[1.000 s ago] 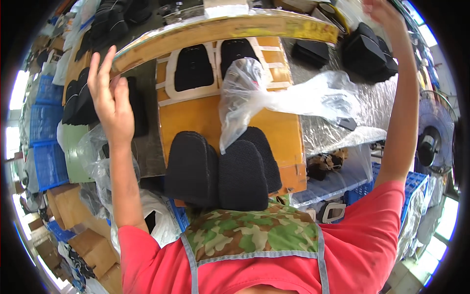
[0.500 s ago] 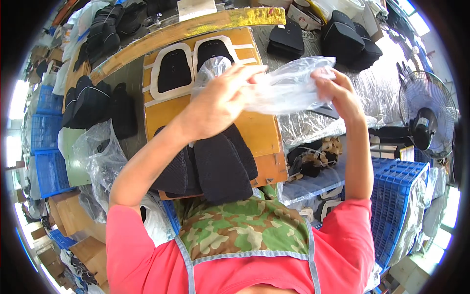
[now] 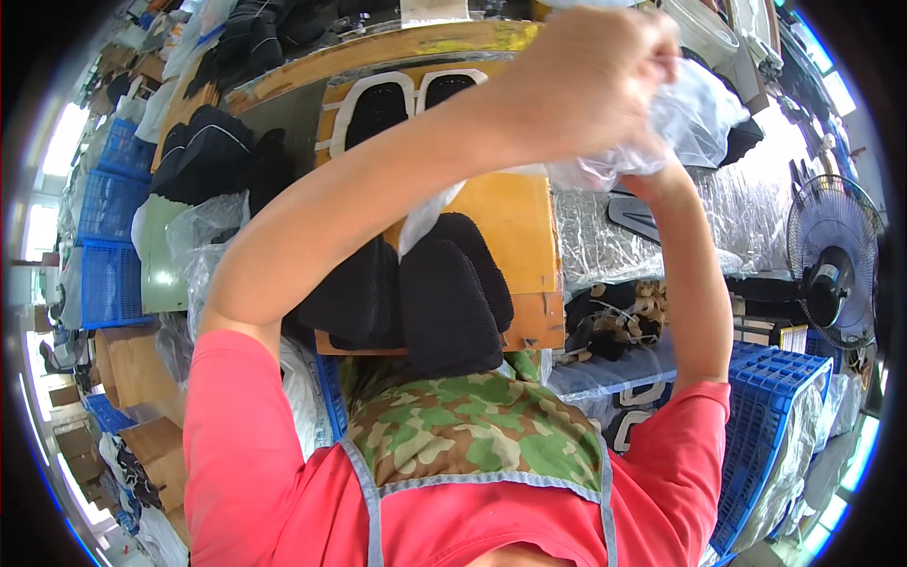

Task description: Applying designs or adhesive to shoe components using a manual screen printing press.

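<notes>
A crumpled clear plastic bag (image 3: pixel 694 113) is up at the far right of the board, bunched between my hands. My left hand (image 3: pixel 605 80) is reached across to the right, its fingers curled closed on the plastic. Just below it, my right hand (image 3: pixel 652 170) is against the bag, its fingers hidden behind the plastic and my left hand. Another strip of clear plastic (image 3: pixel 430 215) shows beneath my left forearm. Black padded fabric pieces (image 3: pixel 449 302) lie overlapping at the board's near edge, in front of my apron.
White-framed black pads (image 3: pixel 378 111) lie on the yellowish board (image 3: pixel 515 222). Black padded pieces (image 3: pixel 203 156) stand to the left. A foil-like silver sheet (image 3: pixel 605 250) covers the right side. Beyond are a black fan (image 3: pixel 831 274) and a blue crate (image 3: pixel 770 397).
Both hands have come close together, with my left hand moving right and away from me. The bag, stretched between them before, is now bunched up. The view has shifted slightly.
</notes>
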Action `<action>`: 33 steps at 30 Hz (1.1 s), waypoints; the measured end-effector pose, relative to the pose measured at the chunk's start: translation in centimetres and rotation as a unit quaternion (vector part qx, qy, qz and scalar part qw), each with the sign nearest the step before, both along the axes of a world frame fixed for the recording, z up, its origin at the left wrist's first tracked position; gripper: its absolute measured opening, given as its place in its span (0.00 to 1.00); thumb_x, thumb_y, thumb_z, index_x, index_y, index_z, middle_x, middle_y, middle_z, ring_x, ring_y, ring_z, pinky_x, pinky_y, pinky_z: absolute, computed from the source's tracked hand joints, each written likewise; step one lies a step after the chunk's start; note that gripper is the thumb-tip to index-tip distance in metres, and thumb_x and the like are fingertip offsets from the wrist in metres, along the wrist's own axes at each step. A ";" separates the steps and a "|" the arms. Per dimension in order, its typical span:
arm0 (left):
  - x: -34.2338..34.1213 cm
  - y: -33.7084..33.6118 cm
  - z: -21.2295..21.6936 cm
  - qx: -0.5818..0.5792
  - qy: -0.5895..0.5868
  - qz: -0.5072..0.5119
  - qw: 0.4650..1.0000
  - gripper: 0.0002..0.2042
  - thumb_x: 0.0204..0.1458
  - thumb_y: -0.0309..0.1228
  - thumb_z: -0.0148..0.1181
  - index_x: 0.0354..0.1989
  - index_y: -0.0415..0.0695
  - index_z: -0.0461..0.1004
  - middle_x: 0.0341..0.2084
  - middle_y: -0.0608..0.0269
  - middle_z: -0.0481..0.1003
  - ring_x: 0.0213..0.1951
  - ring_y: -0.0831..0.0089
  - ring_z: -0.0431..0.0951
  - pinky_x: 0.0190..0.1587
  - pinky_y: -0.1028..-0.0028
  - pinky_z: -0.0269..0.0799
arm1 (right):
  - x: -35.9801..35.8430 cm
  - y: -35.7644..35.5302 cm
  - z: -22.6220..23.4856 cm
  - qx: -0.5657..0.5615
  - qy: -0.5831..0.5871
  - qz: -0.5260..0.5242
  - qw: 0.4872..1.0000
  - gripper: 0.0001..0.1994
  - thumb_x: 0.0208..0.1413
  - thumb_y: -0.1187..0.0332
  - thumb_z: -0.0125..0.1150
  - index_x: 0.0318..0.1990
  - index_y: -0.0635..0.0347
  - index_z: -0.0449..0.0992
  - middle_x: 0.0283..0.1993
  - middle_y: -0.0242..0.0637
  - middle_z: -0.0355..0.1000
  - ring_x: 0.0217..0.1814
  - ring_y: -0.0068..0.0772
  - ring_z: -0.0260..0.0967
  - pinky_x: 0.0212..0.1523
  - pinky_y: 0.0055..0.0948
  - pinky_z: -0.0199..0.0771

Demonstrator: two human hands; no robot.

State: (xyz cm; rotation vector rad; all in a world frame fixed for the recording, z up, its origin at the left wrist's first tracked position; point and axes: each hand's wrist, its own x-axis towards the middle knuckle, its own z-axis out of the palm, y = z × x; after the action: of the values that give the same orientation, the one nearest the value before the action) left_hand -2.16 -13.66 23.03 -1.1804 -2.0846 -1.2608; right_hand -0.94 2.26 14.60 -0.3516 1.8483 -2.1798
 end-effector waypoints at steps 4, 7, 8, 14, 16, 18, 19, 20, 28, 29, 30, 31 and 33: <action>1.7 2.4 -1.5 -0.105 -0.002 -0.010 0.994 0.07 0.48 0.23 0.57 0.37 0.40 0.71 0.32 0.52 0.75 0.38 0.58 0.79 0.38 0.65 0.74 | -1.3 -0.9 -1.8 0.003 0.008 0.023 1.000 0.19 0.57 0.64 0.51 0.53 0.65 0.70 0.52 0.43 0.71 0.53 0.39 0.70 0.52 0.39 0.71; 3.0 3.3 -1.5 -0.055 0.053 -0.027 0.997 0.09 0.45 0.23 0.59 0.37 0.41 0.70 0.35 0.52 0.75 0.37 0.56 0.78 0.39 0.63 0.74 | -1.4 -1.0 -1.6 0.020 0.023 0.026 0.999 0.19 0.56 0.64 0.51 0.53 0.65 0.70 0.52 0.43 0.71 0.53 0.39 0.70 0.52 0.39 0.71; 2.9 3.3 -1.6 -0.052 0.053 -0.027 0.997 0.09 0.45 0.23 0.59 0.37 0.41 0.70 0.35 0.52 0.75 0.37 0.56 0.78 0.39 0.63 0.74 | -1.5 -0.9 -1.6 0.026 0.026 0.026 0.999 0.19 0.56 0.64 0.52 0.53 0.65 0.70 0.52 0.43 0.70 0.53 0.39 0.70 0.52 0.39 0.71; 0.3 2.2 -1.6 0.074 -0.049 -0.006 0.996 0.08 0.48 0.23 0.58 0.36 0.38 0.71 0.36 0.48 0.75 0.37 0.56 0.78 0.43 0.65 0.74 | -1.6 -0.2 -2.7 0.057 0.036 0.020 0.998 0.20 0.56 0.63 0.52 0.53 0.65 0.70 0.53 0.43 0.70 0.53 0.39 0.70 0.53 0.40 0.70; -0.9 3.1 -1.7 0.131 -0.010 0.013 0.991 0.07 0.49 0.22 0.57 0.36 0.38 0.72 0.35 0.49 0.76 0.37 0.58 0.78 0.44 0.67 0.74 | -1.7 -0.2 -3.2 0.064 0.039 0.024 0.997 0.20 0.56 0.63 0.52 0.53 0.65 0.70 0.53 0.43 0.70 0.54 0.39 0.69 0.53 0.40 0.70; -0.1 4.1 -1.5 0.134 -0.052 -0.013 0.990 0.04 0.52 0.23 0.55 0.35 0.40 0.72 0.31 0.51 0.75 0.34 0.59 0.78 0.37 0.66 0.74 | -1.8 0.2 -3.7 0.072 0.041 0.020 0.996 0.20 0.55 0.63 0.53 0.53 0.65 0.69 0.53 0.43 0.70 0.54 0.40 0.69 0.53 0.40 0.70; 1.6 4.5 -0.5 0.086 -0.116 -0.054 0.988 0.02 0.53 0.23 0.54 0.33 0.39 0.72 0.29 0.51 0.75 0.32 0.60 0.77 0.34 0.67 0.73 | -1.7 0.5 -4.1 0.075 0.040 0.015 0.996 0.20 0.55 0.63 0.53 0.53 0.65 0.69 0.53 0.44 0.70 0.54 0.40 0.69 0.53 0.40 0.70; 2.3 5.3 -1.2 0.089 -0.083 -0.100 0.988 0.02 0.52 0.23 0.54 0.33 0.39 0.71 0.27 0.51 0.75 0.31 0.58 0.76 0.33 0.65 0.71 | -1.7 0.4 -4.3 0.078 0.043 0.015 0.996 0.20 0.55 0.63 0.53 0.53 0.64 0.69 0.53 0.44 0.70 0.54 0.40 0.69 0.53 0.40 0.70; 9.5 2.5 -6.8 -0.104 -0.235 -0.398 0.881 0.11 0.45 0.18 0.49 0.38 0.31 0.70 0.39 0.44 0.70 0.41 0.49 0.73 0.43 0.62 0.69 | -2.1 0.1 -5.7 0.094 0.064 0.023 0.993 0.21 0.55 0.63 0.54 0.53 0.64 0.69 0.53 0.44 0.70 0.54 0.40 0.69 0.53 0.40 0.70; 8.9 1.5 -7.6 -0.108 -0.189 -0.389 0.895 0.13 0.47 0.18 0.49 0.42 0.33 0.70 0.40 0.45 0.69 0.44 0.50 0.72 0.46 0.62 0.68 | -2.2 0.4 -6.1 0.095 0.066 0.020 0.993 0.21 0.55 0.63 0.54 0.53 0.64 0.69 0.53 0.44 0.70 0.54 0.41 0.69 0.53 0.40 0.70; 7.9 0.4 -8.6 -0.109 -0.144 -0.378 0.908 0.14 0.49 0.19 0.48 0.46 0.34 0.69 0.42 0.47 0.68 0.47 0.52 0.71 0.49 0.63 0.67 | -2.1 0.5 -6.4 0.097 0.066 0.018 0.993 0.21 0.54 0.63 0.54 0.53 0.64 0.69 0.53 0.44 0.70 0.54 0.41 0.69 0.53 0.40 0.70; 6.6 -1.1 -8.6 -0.129 -0.163 -0.307 0.929 0.15 0.51 0.20 0.48 0.48 0.36 0.68 0.43 0.47 0.68 0.49 0.53 0.69 0.52 0.63 0.66 | -1.8 0.9 -6.8 0.098 0.065 0.011 0.993 0.21 0.54 0.63 0.54 0.53 0.64 0.69 0.53 0.44 0.70 0.54 0.41 0.69 0.53 0.40 0.70; 3.4 -4.5 -9.3 -0.192 -0.130 -0.121 0.965 0.16 0.53 0.24 0.48 0.52 0.38 0.67 0.43 0.48 0.67 0.51 0.54 0.67 0.56 0.62 0.63 | -1.4 1.8 -7.6 0.102 0.062 -0.003 0.993 0.21 0.54 0.63 0.54 0.53 0.64 0.69 0.53 0.44 0.70 0.55 0.41 0.68 0.53 0.40 0.69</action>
State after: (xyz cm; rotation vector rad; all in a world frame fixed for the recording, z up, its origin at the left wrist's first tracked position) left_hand 1.19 -18.12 13.70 -1.5485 -2.5230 -1.2009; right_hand -2.32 4.03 7.00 -0.4482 2.1187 -1.9891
